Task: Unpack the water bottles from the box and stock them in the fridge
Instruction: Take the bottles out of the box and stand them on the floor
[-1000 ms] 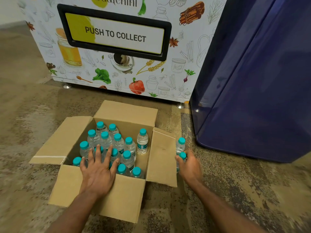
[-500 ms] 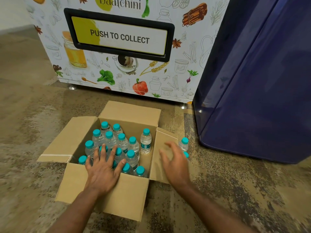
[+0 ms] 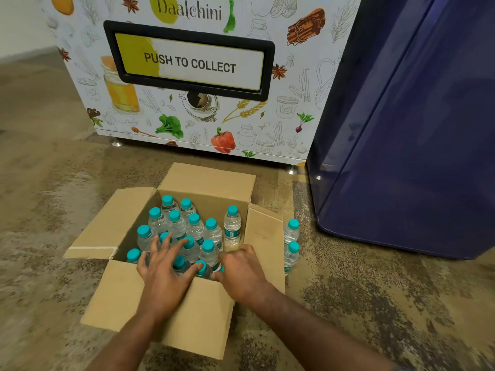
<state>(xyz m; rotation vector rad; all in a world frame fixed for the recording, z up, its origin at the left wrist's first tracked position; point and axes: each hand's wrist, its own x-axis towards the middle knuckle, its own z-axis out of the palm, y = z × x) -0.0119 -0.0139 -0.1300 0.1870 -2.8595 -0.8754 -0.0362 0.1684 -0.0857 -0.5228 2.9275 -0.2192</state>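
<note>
An open cardboard box [image 3: 203, 317] sits on the floor and holds several clear water bottles [image 3: 176, 223] with teal caps. One bottle [image 3: 232, 226] stands apart by the box's right wall. My left hand [image 3: 166, 269] lies flat with spread fingers on the caps at the near side. My right hand [image 3: 241, 269] reaches into the near right corner, fingers curled down around a bottle whose teal cap barely shows. Two more bottles [image 3: 292, 236] stand on the floor outside the right flap. The dark blue fridge [image 3: 407, 156] stands to the right, door closed.
A white vending machine [image 3: 187, 111] with a "PUSH TO COLLECT" flap stands right behind the box, on short metal feet. The box flaps [image 3: 107, 234] spread out left, back and right. Rough mottled concrete floor [image 3: 375, 303] surrounds the box.
My right hand left the two bottles on the floor, crossed over the right flap and came down into the box's near right corner. My left hand stayed on the caps.
</note>
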